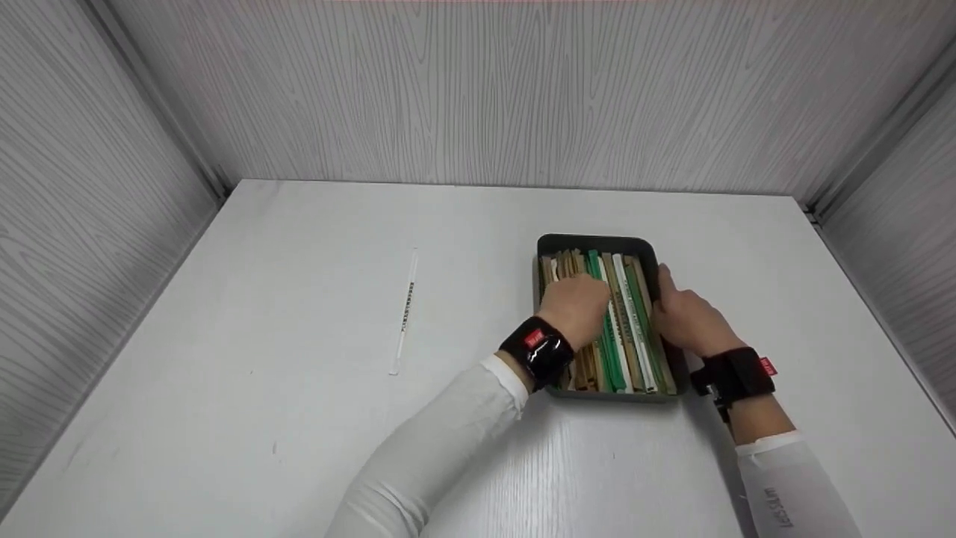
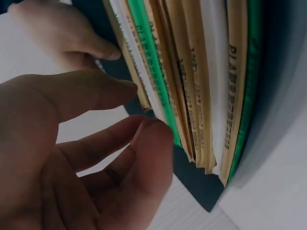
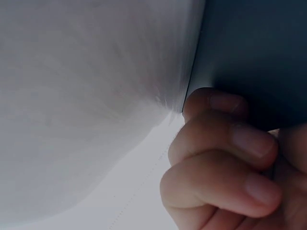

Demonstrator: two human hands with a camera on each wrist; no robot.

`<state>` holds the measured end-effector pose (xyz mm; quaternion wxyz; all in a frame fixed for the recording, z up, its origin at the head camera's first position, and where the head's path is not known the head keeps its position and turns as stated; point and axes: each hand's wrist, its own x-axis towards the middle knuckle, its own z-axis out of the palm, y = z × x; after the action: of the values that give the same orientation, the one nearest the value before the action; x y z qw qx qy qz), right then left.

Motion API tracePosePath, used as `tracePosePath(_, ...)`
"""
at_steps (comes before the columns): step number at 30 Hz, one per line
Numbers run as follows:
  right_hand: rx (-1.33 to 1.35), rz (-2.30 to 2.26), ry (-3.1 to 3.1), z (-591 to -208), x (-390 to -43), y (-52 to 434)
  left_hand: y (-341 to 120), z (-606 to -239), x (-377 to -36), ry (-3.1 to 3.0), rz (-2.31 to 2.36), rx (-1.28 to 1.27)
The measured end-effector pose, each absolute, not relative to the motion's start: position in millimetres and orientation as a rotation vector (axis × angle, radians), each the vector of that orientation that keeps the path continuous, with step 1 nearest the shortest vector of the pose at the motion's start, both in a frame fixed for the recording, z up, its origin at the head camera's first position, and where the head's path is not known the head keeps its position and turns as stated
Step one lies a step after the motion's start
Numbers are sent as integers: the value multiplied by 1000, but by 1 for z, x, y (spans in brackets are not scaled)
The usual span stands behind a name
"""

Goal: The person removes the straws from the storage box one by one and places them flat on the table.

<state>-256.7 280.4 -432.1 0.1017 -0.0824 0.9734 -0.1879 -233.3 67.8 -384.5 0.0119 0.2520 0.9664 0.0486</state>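
A dark rectangular box [image 1: 597, 242] with rounded corners stands on the table, filled with slim paper-wrapped sticks [image 2: 184, 72] in brown, green and white, printed with dark letters. My left hand [image 1: 573, 308] is over the box, among the tops of the sticks. In the left wrist view its thumb and forefinger stand apart, with nothing visible between them. At the box's right side, my right hand [image 1: 691, 321] grips the wall, its thumb along the rim. The right wrist view shows its curled fingers [image 3: 220, 182] against the box's dark outer surface.
A single white printed stick [image 1: 404, 314] lies on the white table [image 1: 321, 448], left of the box. Grey wood-grain panels [image 1: 478, 97] rise at the back and both sides. A black band [image 1: 536, 351] circles each wrist.
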Motion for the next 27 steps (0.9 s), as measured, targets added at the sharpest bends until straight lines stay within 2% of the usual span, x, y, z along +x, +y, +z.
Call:
tracePosePath(9,-305,-531,2899,-431,-256,281,86,-399,-232,2986,-32,735)
tracePosePath(27,-286,-537,2897,-431,-256,281,94,-401,-234,2925,31,642)
